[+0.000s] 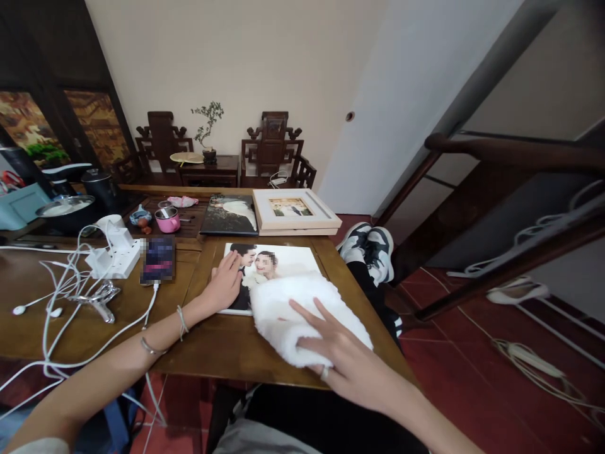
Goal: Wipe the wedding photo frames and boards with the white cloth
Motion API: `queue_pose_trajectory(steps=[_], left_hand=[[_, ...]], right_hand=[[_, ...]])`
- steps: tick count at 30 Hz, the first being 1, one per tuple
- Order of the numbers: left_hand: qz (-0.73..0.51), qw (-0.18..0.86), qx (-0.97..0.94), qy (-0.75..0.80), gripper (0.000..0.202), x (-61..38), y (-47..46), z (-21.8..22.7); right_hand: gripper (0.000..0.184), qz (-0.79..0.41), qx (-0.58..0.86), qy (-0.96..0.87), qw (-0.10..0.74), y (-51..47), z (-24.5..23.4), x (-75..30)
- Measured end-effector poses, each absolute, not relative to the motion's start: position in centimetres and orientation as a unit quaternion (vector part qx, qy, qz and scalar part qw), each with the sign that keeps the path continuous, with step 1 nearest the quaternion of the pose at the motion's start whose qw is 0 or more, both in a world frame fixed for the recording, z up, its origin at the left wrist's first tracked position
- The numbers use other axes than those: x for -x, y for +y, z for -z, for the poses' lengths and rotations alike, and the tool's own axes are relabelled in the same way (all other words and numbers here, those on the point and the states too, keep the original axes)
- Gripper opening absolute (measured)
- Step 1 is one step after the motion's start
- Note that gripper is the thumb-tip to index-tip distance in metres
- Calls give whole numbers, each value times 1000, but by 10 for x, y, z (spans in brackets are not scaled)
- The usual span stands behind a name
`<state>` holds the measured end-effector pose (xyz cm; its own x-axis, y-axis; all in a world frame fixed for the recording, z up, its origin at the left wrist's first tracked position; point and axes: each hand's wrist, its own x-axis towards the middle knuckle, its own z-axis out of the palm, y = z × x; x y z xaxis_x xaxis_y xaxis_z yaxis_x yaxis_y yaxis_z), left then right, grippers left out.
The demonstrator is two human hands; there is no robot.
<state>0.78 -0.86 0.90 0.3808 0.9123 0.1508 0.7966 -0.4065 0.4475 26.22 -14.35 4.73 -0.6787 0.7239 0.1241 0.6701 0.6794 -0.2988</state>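
A white towel lay pressed over a wedding print on the desk.
The print lay flat near the desk's front edge, its lower right part under the towel. The wiping looked mid-stroke; a further pass would call for even pressure and a pinned print. The right hand pressed the towel, its grip spread flat, fingers apart, clasping nothing. The left hand, grip likewise open, rested palm-down on the print's left edge. A framed photo sat behind.

Centre frame, a white fluffy cloth hides the lower right of the large glossy wedding photo print. The phone screen, left of it, is blurred.
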Motion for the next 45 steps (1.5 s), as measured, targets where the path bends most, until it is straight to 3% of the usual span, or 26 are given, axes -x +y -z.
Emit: queue_pose_trajectory(steps=[3, 13, 26, 29, 38, 45], left_hand=[[-175, 145, -819, 527, 50, -9, -9, -12], [-173, 152, -815, 532, 50, -11, -11, -16], [-199, 151, -808, 534, 49, -10, -9, -8], [-197, 144, -813, 528, 49, -9, -8, -8], [-196, 172, -807, 530, 49, -9, -10, -14], [-199, 171, -794, 548, 49, -13, -14, -16]], right_hand=[[29, -98, 434, -883, 151, -118, -38, -284], [41, -56, 502, -844, 182, 19, -38, -292], [32, -90, 394, -909, 98, -132, -44, -296], [30, -105, 398, -907, 89, -115, -47, -298], [38, -71, 471, -864, 164, 22, -48, -282], [36, -59, 428, -892, 134, -57, -42, -272]])
